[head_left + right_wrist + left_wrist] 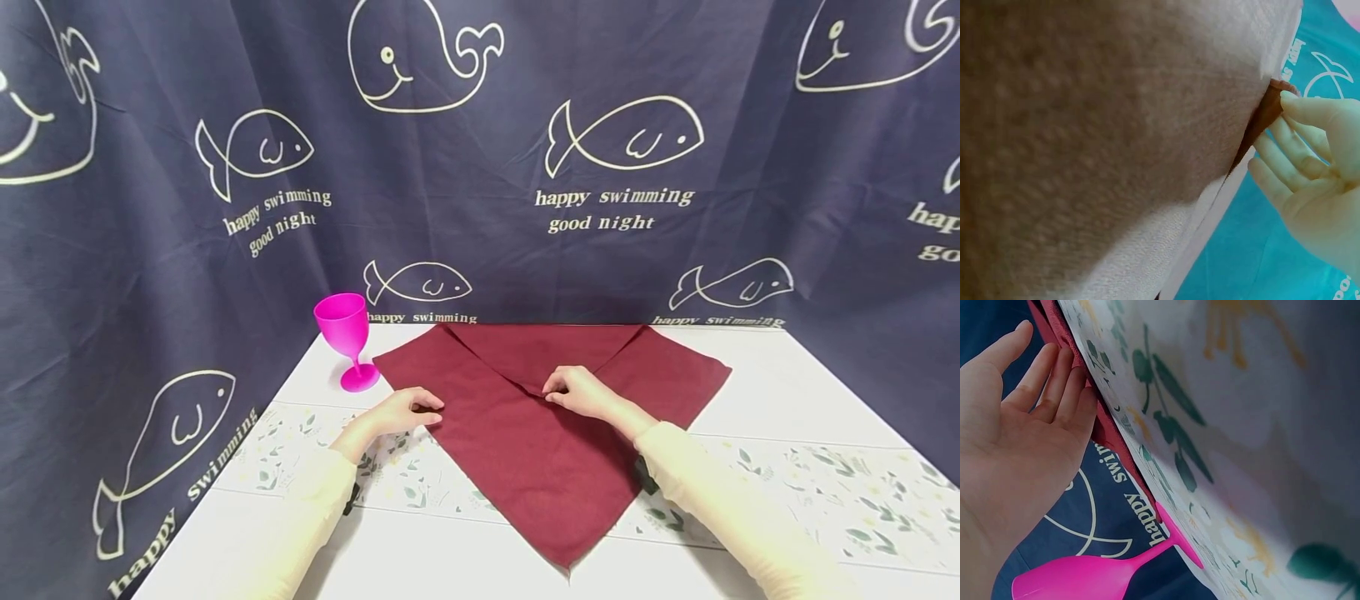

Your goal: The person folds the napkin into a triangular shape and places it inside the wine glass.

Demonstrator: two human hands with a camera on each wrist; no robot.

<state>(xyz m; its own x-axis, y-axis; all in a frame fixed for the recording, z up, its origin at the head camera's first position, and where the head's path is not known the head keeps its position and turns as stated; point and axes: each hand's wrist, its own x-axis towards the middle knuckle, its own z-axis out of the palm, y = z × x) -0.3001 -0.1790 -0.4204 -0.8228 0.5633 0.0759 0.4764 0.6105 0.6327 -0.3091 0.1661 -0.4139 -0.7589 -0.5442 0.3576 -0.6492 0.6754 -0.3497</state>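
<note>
A maroon napkin (547, 417) lay mid-desk, one point at the near edge. The right hand (577, 392) pinched its folded-in tip; the left hand (401, 410), fingers relaxed, rested on its left edge. A pink goblet (347, 337) stood at the far-left corner (backdrop (675, 83): "happy swimming good night").

The curtain (480, 167) behind the worktop bears pale lettering, "happy swimming good night", repeated under its fish drawings. In the left wrist view, "happy swim" reads on the same curtain (1116, 506).
</note>
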